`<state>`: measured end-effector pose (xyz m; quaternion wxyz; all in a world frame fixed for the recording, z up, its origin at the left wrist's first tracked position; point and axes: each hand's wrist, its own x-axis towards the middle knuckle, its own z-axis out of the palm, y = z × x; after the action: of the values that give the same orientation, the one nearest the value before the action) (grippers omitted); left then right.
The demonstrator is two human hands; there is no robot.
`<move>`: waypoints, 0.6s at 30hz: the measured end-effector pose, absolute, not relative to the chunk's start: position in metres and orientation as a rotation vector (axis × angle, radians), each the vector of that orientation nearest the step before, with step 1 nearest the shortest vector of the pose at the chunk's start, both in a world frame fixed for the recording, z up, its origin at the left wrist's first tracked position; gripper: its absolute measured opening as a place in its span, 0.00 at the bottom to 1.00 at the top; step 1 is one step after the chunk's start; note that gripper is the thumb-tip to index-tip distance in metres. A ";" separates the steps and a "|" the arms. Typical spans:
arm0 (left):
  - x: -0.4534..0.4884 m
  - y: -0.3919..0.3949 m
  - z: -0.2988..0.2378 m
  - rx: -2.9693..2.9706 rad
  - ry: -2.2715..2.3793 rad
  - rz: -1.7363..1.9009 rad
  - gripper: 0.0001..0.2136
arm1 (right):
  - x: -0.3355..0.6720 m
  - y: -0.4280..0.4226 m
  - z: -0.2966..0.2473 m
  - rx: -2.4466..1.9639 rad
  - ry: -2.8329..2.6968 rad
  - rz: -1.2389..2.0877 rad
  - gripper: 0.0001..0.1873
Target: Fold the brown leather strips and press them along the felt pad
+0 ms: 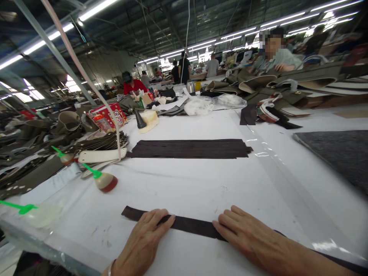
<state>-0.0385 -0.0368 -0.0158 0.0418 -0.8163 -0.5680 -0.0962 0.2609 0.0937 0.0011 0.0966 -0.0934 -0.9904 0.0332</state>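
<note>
Both your hands flat on a dark strip at the near table edge.

Your left hand (145, 239) and right hand (248, 235) lie palm-down, fingers spread, pressing the dark strip (191, 226) against the white table (184, 184); neither grips it. The stack of dark strips (189, 148) lies well beyond, mid-table. Glue bottle (104, 181) with green nozzle sits to your left.

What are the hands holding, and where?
Nothing is gripped: the left hand and right hand lie flat on a dark strip, left near its end, right farther along.
</note>
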 end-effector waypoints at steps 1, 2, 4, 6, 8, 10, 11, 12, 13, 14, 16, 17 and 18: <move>-0.039 -0.035 -0.015 -2.538 -1.741 -0.302 0.29 | 0.264 0.093 0.001 -0.286 -2.932 0.102 0.13; -0.040 -0.034 -0.015 -2.569 -1.750 -0.309 0.29 | 0.268 0.093 0.001 -0.289 -2.931 0.104 0.13; -0.042 -0.033 -0.014 -2.614 -1.763 -0.319 0.28 | 0.275 0.093 0.002 -0.288 -2.927 0.105 0.13; -0.044 -0.032 -0.011 -2.633 -1.776 -0.321 0.27 | 0.283 0.093 0.004 -0.292 -2.917 0.102 0.13; -0.040 -0.031 -0.006 -2.625 -1.789 -0.328 0.26 | 0.289 0.094 0.005 -0.302 -2.901 0.100 0.14; -0.027 -0.027 0.000 -2.567 -1.788 -0.398 0.24 | 0.291 0.094 0.004 -0.303 -2.894 0.090 0.14; -0.016 -0.023 0.003 -2.536 -1.768 -0.453 0.24 | 0.291 0.094 0.003 -0.297 -2.894 0.082 0.13; -0.002 -0.019 0.005 -2.518 -1.735 -0.514 0.23 | 0.291 0.094 0.002 -0.293 -2.893 0.069 0.12; 0.014 -0.014 0.006 -2.517 -1.690 -0.571 0.23 | 0.290 0.094 0.001 -0.287 -2.890 0.052 0.11; 0.030 -0.009 0.006 -2.558 -1.642 -0.604 0.22 | 0.289 0.094 -0.001 -0.280 -2.887 0.033 0.10; 0.062 0.001 0.002 -2.664 -1.583 -0.645 0.21 | 0.287 0.094 -0.003 -0.277 -2.879 0.000 0.09; 0.074 0.005 -0.002 -2.702 -1.576 -0.657 0.20 | 0.287 0.094 -0.003 -0.279 -2.877 -0.015 0.09; 0.084 0.008 -0.007 -2.724 -1.569 -0.662 0.19 | 0.288 0.093 -0.002 -0.283 -2.880 -0.026 0.09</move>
<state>0.0835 0.0076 -0.0065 -0.0355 -0.8475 -0.4880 -0.2059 0.2876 0.0932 -0.0025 0.1235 -0.0969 -0.9876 -0.0090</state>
